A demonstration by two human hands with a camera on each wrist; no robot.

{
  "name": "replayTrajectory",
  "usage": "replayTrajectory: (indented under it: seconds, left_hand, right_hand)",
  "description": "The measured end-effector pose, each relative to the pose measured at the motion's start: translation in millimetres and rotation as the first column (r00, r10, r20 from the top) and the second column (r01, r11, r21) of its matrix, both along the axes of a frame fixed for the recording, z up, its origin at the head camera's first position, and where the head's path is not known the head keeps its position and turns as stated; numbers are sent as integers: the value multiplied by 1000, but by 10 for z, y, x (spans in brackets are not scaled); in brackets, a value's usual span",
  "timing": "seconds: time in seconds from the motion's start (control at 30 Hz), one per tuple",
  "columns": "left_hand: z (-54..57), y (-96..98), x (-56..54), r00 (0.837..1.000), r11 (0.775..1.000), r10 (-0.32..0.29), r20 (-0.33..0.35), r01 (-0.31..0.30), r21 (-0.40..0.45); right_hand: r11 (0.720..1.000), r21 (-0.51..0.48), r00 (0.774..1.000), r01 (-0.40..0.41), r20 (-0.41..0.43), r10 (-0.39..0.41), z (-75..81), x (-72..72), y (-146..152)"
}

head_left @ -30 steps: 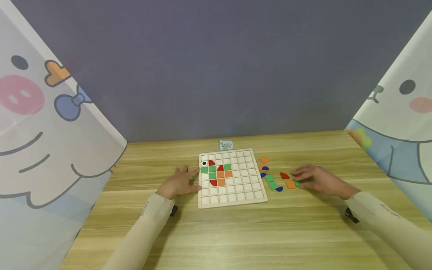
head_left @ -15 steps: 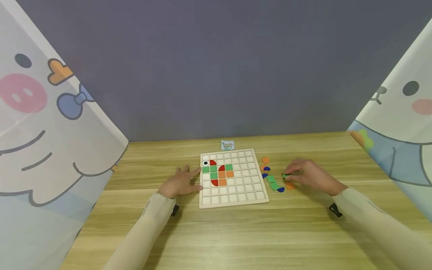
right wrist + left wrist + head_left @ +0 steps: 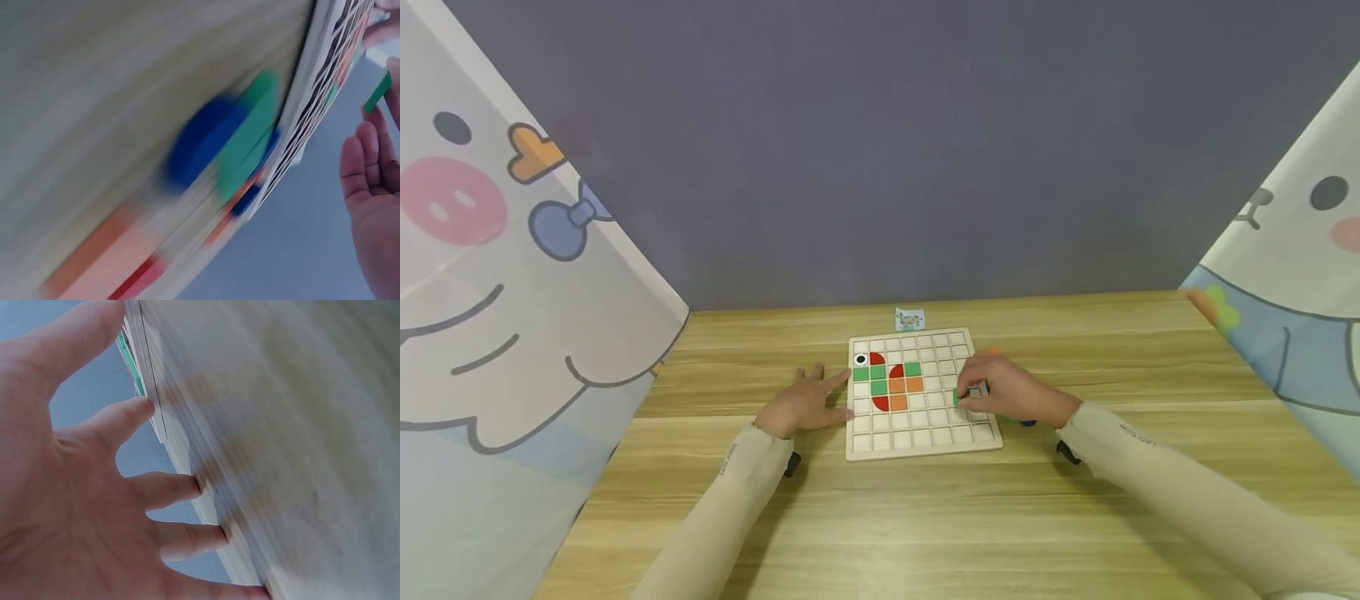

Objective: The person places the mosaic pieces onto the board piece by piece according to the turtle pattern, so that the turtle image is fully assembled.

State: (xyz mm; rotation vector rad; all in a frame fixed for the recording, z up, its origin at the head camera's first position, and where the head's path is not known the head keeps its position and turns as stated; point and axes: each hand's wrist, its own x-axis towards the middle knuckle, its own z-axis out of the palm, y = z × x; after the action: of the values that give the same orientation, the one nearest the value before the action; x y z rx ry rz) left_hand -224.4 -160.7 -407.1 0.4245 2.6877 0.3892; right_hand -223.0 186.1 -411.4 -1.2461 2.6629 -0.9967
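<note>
A square wooden grid board (image 3: 925,454) lies on the table. Red, green and orange tiles and a white tile with a black dot fill several cells in its left half. My left hand (image 3: 801,406) rests beside the board's left edge, fingers spread. Its thumb and index fingertip are right at that edge, as the left wrist view also shows. Over the right side of the board, my right hand (image 3: 1009,390) pinches a green tile (image 3: 377,92) between thumb and fingers.
Right of the board lie loose tiles, partly hidden by the right hand in the head view: blue half-rounds (image 3: 206,140), green (image 3: 250,147), orange (image 3: 103,250) and red (image 3: 139,278) pieces. A small picture card (image 3: 910,320) lies behind the board. A grey wall rises beyond the table.
My right hand has picked up a green tile from the loose pieces and carried it left over the board. The left hand has stayed at the board's left edge.
</note>
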Motion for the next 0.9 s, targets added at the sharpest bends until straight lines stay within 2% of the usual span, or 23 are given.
replayTrajectory:
  seconds: [0.2, 0.4, 0.53, 0.9]
  left_hand:
    - [-22, 12, -17, 1000, 1000, 3, -8, -4, -4]
    - [-25, 11, -16, 1000, 1000, 16, -3, -16, -1]
    - [-6, 24, -5, 1000, 1000, 15, -3, -15, 1]
    - [12, 17, -2, 1000, 1000, 21, 6, -21, -3]
  right_hand:
    - [997, 77, 1000, -16, 9, 15, -6, -31, -382]
    - [993, 116, 999, -17, 42, 13, -35, -66, -619]
    - [993, 120, 998, -3, 67, -6, -68, -82, -656]
    - [992, 127, 999, 26, 21, -29, -84, -76, -699]
